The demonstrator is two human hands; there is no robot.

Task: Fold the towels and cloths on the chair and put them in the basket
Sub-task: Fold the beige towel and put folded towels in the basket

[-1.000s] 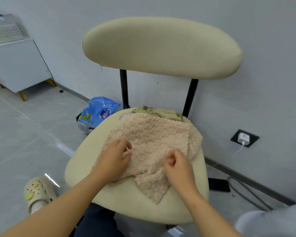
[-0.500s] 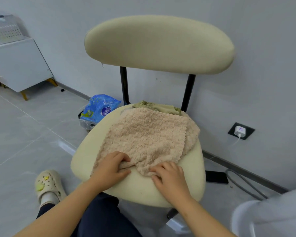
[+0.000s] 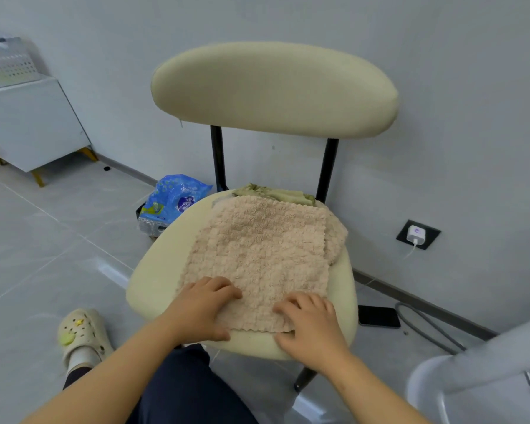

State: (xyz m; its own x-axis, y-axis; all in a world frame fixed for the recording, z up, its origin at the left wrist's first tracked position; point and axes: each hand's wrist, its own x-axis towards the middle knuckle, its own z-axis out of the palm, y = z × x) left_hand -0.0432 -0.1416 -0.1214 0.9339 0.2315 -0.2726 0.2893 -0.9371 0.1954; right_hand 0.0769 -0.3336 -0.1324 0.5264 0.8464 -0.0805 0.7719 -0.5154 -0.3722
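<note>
A beige textured towel (image 3: pixel 257 255) lies spread flat on the cream chair seat (image 3: pixel 153 280). My left hand (image 3: pixel 202 310) grips its near-left corner, fingers curled on top and thumb at the edge. At the near-right corner my right hand (image 3: pixel 309 325) grips the towel the same way. A second beige towel (image 3: pixel 337 243) pokes out from under it on the right. An olive green cloth (image 3: pixel 273 192) lies bunched at the back of the seat. A blurred white plastic rim (image 3: pixel 471 377), possibly the basket, is at the lower right.
The chair stands against a grey wall with a plugged-in socket (image 3: pixel 418 235). A blue packet (image 3: pixel 175 203) lies on the floor to the left. A phone (image 3: pixel 378 316) and cable lie on the floor to the right. A white cabinet (image 3: pixel 28 123) carries a perforated basket (image 3: pixel 8 62).
Both hands slid toward the near edge of the seat, drawing the crumpled beige towel out flat. They now hold its two near corners.
</note>
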